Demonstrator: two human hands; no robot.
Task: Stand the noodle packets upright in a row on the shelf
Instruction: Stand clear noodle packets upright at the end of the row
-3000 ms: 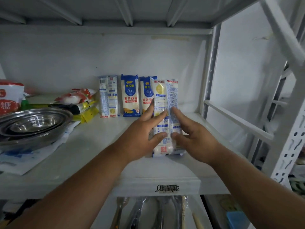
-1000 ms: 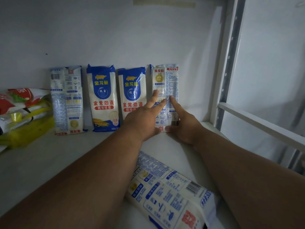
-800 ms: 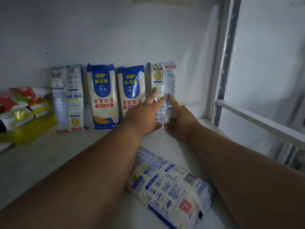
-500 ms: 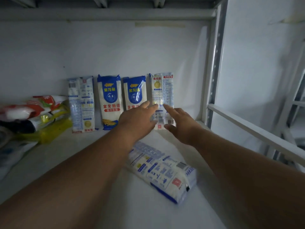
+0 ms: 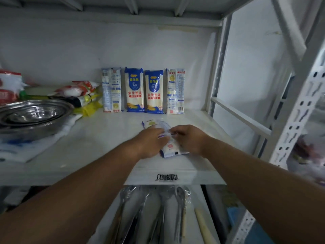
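Note:
Several noodle packets stand upright in a row against the back wall of the white shelf (image 5: pixel 98 138): a pale one (image 5: pixel 111 90) at the left, two blue-topped ones (image 5: pixel 134 90) (image 5: pixel 154 92), and a pale one (image 5: pixel 175 91) at the right end. One more pale noodle packet (image 5: pixel 168 147) lies flat near the shelf's front edge. My left hand (image 5: pixel 149 141) and my right hand (image 5: pixel 190 139) both rest on this lying packet, fingers closed around its sides. Its middle is hidden under my hands.
Stacked steel bowls (image 5: pixel 33 113) sit at the left on a white plastic bag (image 5: pixel 22 148). Red, yellow and black food bags (image 5: pixel 77 94) lie behind them. A white upright post (image 5: pixel 217 67) bounds the shelf's right side. Wrapped spoons (image 5: pixel 158 212) lie on the lower level.
Both hands let go of the right-end upright packet, drew back toward the shelf's front and closed on the packet lying flat. The camera view pulled back and down.

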